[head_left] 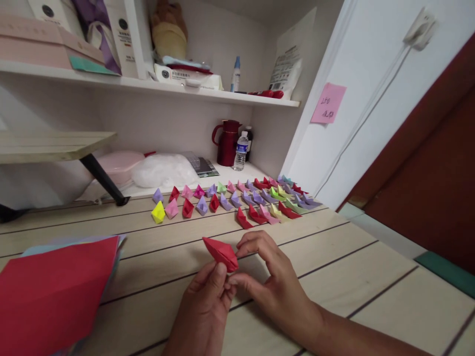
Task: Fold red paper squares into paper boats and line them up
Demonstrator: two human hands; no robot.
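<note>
My left hand (203, 309) and my right hand (272, 284) meet low in the middle of the view, over a pale wooden table (371, 277). Between their fingertips is a folded red paper piece (221, 252), pointed at its left end. Both hands pinch it, the left from below, the right from the right side. Beyond it, rows of several small folded paper boats (237, 200) in red, pink, purple, green and yellow stand on the table.
A stack of coloured paper sheets (55, 291), red on top, lies at the lower left. Behind the table, a shelf holds a red jug (227, 142), a water bottle (241, 151) and a white bag (163, 170). A pink sticky note (328, 103) hangs on the white wall.
</note>
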